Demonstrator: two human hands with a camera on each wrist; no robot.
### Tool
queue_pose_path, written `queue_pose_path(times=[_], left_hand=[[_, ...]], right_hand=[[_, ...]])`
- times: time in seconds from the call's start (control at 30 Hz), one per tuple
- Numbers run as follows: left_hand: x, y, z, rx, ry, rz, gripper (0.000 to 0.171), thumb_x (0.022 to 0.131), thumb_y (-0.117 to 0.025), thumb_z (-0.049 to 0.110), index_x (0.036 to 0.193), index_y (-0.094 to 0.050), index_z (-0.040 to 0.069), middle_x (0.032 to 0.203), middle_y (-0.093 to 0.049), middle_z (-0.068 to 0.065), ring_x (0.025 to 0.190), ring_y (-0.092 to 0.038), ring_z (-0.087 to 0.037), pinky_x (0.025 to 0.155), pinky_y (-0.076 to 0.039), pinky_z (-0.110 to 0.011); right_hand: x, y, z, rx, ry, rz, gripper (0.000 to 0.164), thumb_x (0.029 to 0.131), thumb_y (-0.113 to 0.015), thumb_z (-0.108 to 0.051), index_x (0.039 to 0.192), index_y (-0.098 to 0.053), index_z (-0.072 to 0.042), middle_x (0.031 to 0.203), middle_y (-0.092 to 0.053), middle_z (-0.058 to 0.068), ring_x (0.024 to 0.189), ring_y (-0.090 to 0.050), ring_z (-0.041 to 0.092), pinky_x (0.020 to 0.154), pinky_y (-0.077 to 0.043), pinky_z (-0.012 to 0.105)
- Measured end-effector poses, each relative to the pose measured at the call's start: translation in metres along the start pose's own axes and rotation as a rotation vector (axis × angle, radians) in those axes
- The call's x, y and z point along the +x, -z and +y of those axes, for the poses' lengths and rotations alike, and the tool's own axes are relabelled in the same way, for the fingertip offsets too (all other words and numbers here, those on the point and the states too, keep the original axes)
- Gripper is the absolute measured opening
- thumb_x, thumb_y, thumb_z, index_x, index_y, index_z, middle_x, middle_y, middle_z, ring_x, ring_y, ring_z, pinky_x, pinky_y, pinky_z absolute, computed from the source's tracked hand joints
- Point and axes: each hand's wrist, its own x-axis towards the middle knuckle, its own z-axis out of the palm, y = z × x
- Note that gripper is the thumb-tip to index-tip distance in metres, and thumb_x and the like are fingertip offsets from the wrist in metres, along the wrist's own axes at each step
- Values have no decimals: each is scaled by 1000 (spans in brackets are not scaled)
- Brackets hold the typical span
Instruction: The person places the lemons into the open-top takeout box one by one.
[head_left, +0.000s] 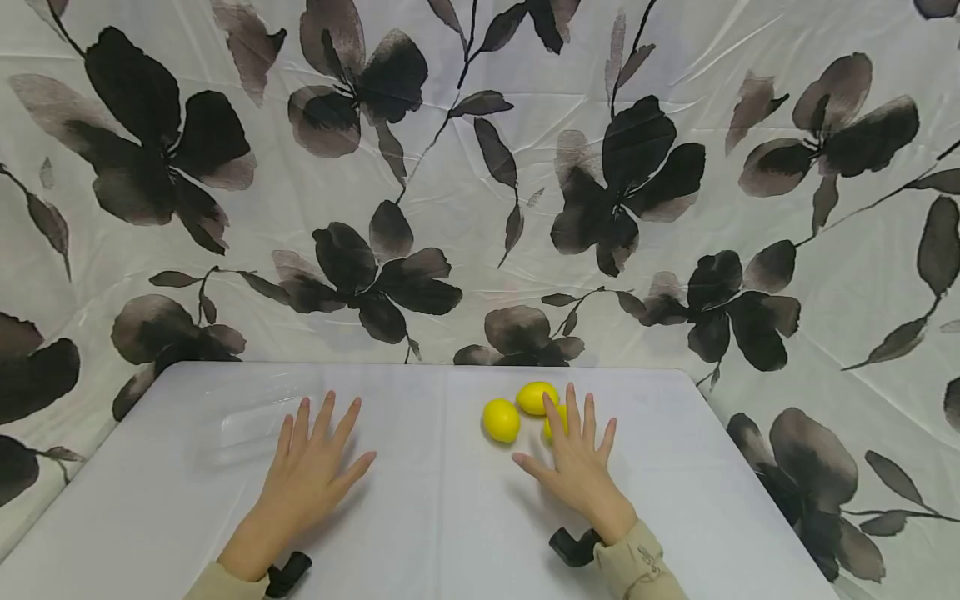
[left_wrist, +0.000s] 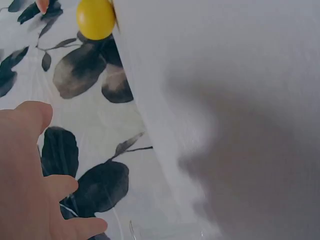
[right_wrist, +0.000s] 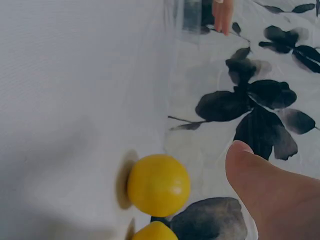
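Note:
My left hand is spread with straight fingers above the white table, beside a clear plastic container. Its fingertips overlap the container's right side in the head view. The right hand, also spread and holding nothing, hovers by three yellow lemons. One lemon lies left of its fingers, and another lemon sits farther back. Partly hidden behind the index finger is the third lemon. In the right wrist view, the thumb is apart from the nearest lemon.
The white table reaches back to a hanging cloth printed with dark flowers. A black wrist strap piece sits at the left cuff and another black piece at the right cuff.

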Motion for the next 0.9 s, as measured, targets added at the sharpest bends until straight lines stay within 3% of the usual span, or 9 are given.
queue_pose_path(times=[0.3,0.53,0.9], left_hand=[[-3,13,-25,-44,30,29,75,99,-50,52,157,-26,11,155,-23,-32,142,-4,-59,113,3,-69],[-8,25,-47,-76,78,56,74,101,-46,51,158,-22,9,155,-19,-35,142,3,-60,112,12,-68],[-22,33,-86,-84,140,125,75,102,-47,44,158,-17,4,152,-20,-40,141,3,-61,111,12,-69]], right_hand=[[12,-2,-17,53,31,23,92,91,-59,-59,159,-19,-12,164,11,17,147,17,44,107,17,71],[22,-8,-36,109,104,70,87,93,-57,-55,159,-21,-12,165,5,19,148,11,44,108,13,71],[38,-20,-67,229,172,75,80,96,-56,-49,158,-23,-10,165,6,15,150,8,40,111,14,67]])
